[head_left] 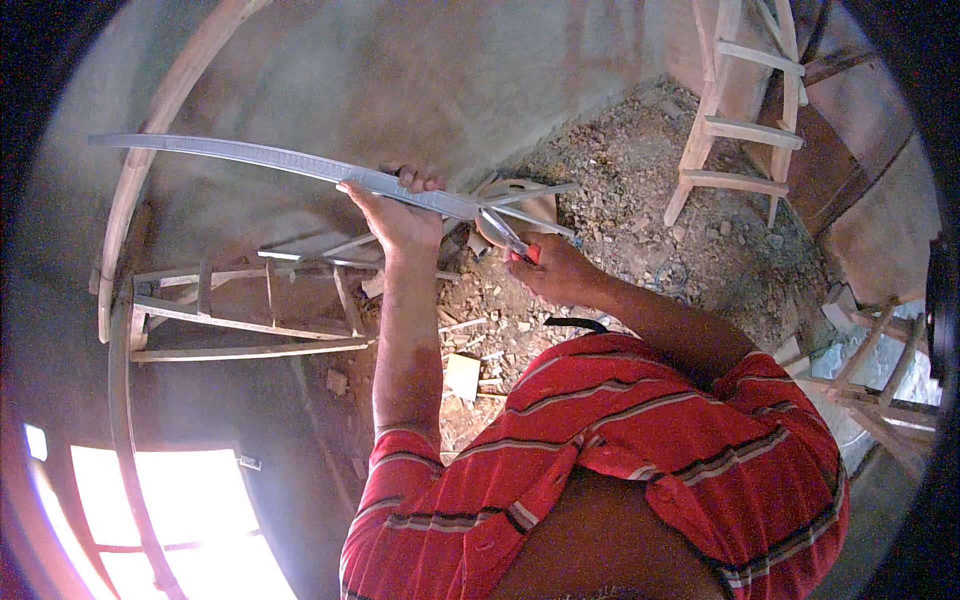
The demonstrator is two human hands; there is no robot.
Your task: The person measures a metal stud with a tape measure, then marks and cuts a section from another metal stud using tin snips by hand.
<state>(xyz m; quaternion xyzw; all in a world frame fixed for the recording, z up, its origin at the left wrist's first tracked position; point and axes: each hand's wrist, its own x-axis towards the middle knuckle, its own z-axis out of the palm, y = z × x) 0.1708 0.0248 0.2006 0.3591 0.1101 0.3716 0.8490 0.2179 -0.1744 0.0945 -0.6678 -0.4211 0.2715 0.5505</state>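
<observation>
My left hand (408,222) is wrapped around a long, pale grey metal channel (270,158), close to its right end. The channel reaches far out to the left, past a wooden pole. In my right hand (562,272) is a pair of tin snips (497,228) with red on the handles. Its metal jaws meet the right end of the channel; whether they bite into it cannot be made out. Behind the snips, other thin metal strips (545,194) stick out to the right above the rubble.
Rubble and broken chips (640,190) cover the ground ahead. A wooden ladder (745,130) leans at the far right, and a ladder-like wooden frame (255,322) is at left. The curved-looking wooden pole (185,85) crosses the left side. A pale yellow piece (462,377) lies below my hands.
</observation>
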